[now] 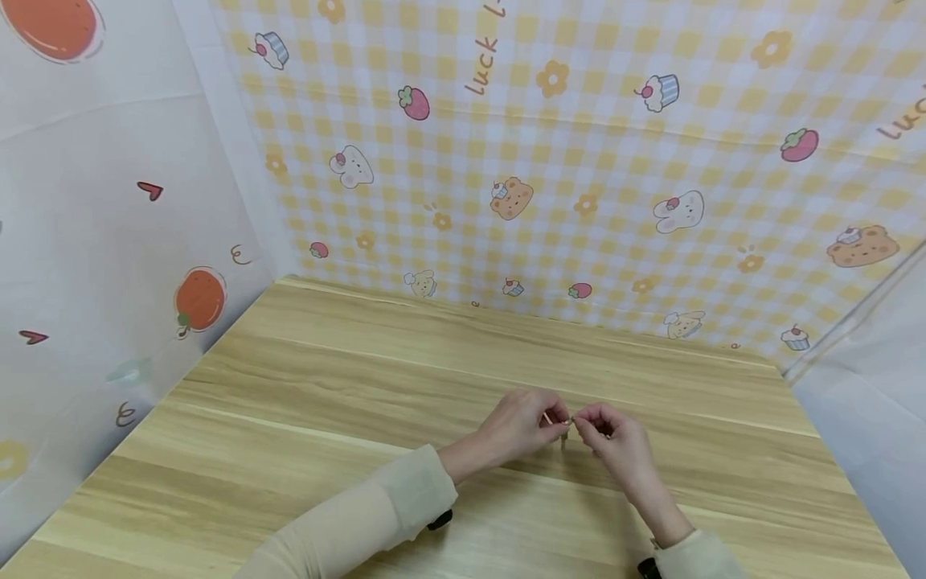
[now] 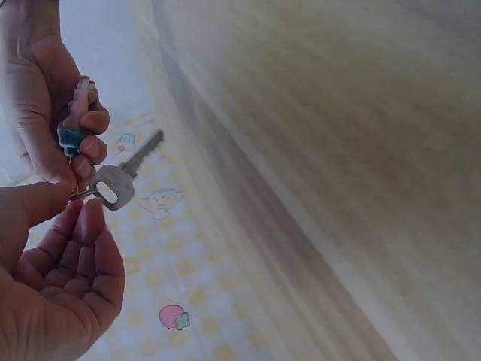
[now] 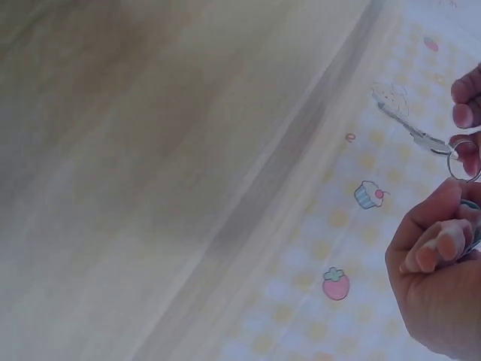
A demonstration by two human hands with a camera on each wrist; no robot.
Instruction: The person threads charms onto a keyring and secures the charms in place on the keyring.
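A silver key (image 2: 116, 184) hangs from a thin metal key ring (image 3: 453, 162), its blade pointing away from the hands. My left hand (image 1: 517, 426) pinches the ring beside the key's head between thumb and forefinger; its other fingers curl loosely in the left wrist view. My right hand (image 1: 618, 446) meets it at the ring, thumb and forefinger pinching the link of a small pink-and-teal charm (image 2: 75, 124). The charm lies against the right hand's curled fingers. In the head view both hands are close together over the table, fingertips nearly touching, and the ring is tiny.
A wood-grain table (image 1: 325, 386) spreads under both arms. Behind it stands a yellow checked cloth (image 1: 463, 145) with printed cupcakes and strawberries. A white printed cloth (image 1: 94, 225) walls off the left side, and a pale one (image 1: 868, 426) the right.
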